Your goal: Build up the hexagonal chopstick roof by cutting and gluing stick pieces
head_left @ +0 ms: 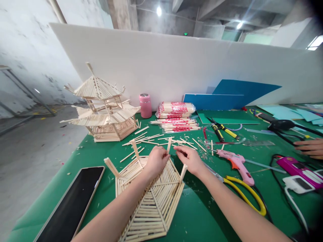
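A flat many-sided platform of thin wooden sticks lies below my arms, with several short upright stick posts along its rim. My left hand is closed at the far rim, its thumb and fingertips pinching the lower part of one post. Just right of that post, my right hand holds its fingertips together in a pinch. Whatever is between them, if anything, is too small to make out. Another post rises below the right wrist, while two more posts, including the leftmost post, stand on the left side.
A stick pagoda stands back left, beside a pink bottle. Bagged sticks and loose sticks lie behind the platform. A phone is at left; a pink glue gun, yellow-handled cutters and another person's hand are right.
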A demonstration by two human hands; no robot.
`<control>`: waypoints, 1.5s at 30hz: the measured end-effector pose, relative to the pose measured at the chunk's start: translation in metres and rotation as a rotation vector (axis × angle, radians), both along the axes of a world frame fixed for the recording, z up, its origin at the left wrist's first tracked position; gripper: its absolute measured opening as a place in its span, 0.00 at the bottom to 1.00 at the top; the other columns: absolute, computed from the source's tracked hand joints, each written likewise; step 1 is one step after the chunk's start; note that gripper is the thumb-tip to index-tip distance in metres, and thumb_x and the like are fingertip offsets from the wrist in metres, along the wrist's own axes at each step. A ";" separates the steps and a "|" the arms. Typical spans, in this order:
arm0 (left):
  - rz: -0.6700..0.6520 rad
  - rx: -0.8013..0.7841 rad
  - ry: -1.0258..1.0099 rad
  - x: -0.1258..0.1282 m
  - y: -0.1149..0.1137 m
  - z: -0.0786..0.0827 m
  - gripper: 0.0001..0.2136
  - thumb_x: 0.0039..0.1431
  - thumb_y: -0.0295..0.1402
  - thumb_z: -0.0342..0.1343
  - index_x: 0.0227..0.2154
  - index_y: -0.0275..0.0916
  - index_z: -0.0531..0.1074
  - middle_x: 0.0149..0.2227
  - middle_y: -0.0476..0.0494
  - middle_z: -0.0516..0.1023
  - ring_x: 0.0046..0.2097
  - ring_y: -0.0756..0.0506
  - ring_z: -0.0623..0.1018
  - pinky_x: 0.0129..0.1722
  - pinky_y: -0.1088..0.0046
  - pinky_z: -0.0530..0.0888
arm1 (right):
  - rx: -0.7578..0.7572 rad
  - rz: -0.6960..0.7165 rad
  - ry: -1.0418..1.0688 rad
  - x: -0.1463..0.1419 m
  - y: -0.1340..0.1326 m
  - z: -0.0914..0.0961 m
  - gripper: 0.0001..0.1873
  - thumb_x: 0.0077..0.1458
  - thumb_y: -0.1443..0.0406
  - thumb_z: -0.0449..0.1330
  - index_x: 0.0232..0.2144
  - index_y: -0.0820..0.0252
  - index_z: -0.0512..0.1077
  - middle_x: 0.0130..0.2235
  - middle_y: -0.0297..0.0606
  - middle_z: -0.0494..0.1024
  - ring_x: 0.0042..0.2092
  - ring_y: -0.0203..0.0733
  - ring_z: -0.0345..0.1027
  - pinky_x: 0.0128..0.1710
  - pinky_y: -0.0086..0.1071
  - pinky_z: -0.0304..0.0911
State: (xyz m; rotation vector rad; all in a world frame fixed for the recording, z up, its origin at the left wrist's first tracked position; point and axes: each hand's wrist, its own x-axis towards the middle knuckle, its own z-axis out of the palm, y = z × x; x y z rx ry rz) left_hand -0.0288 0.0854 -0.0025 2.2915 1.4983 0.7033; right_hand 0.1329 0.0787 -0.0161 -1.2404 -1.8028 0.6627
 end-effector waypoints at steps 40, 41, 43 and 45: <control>-0.251 -0.063 0.076 0.003 -0.084 0.011 0.11 0.54 0.24 0.44 0.31 0.36 0.72 0.34 0.41 0.71 0.37 0.44 0.70 0.38 0.67 0.67 | -0.054 0.029 -0.049 0.008 -0.087 0.006 0.08 0.50 0.68 0.56 0.35 0.61 0.71 0.27 0.33 0.63 0.28 0.34 0.59 0.28 0.26 0.57; -0.249 -0.057 0.079 0.003 -0.084 0.011 0.11 0.54 0.24 0.44 0.31 0.36 0.72 0.34 0.41 0.71 0.37 0.44 0.69 0.38 0.66 0.67 | -0.055 0.028 -0.046 0.008 -0.087 0.005 0.08 0.51 0.68 0.56 0.35 0.61 0.71 0.27 0.33 0.63 0.28 0.34 0.59 0.28 0.26 0.57; -0.255 -0.050 0.084 0.002 -0.084 0.009 0.11 0.54 0.24 0.43 0.32 0.37 0.72 0.35 0.41 0.71 0.39 0.44 0.68 0.39 0.65 0.67 | -0.060 0.032 -0.031 0.008 -0.087 0.002 0.07 0.51 0.67 0.56 0.34 0.62 0.72 0.27 0.33 0.64 0.28 0.34 0.60 0.27 0.26 0.57; -0.266 -0.048 0.089 0.001 -0.084 0.008 0.11 0.55 0.24 0.43 0.33 0.37 0.71 0.36 0.41 0.70 0.40 0.43 0.67 0.40 0.65 0.66 | -0.064 0.044 -0.015 0.009 -0.087 0.002 0.07 0.52 0.67 0.55 0.33 0.61 0.72 0.27 0.34 0.65 0.28 0.34 0.60 0.27 0.26 0.58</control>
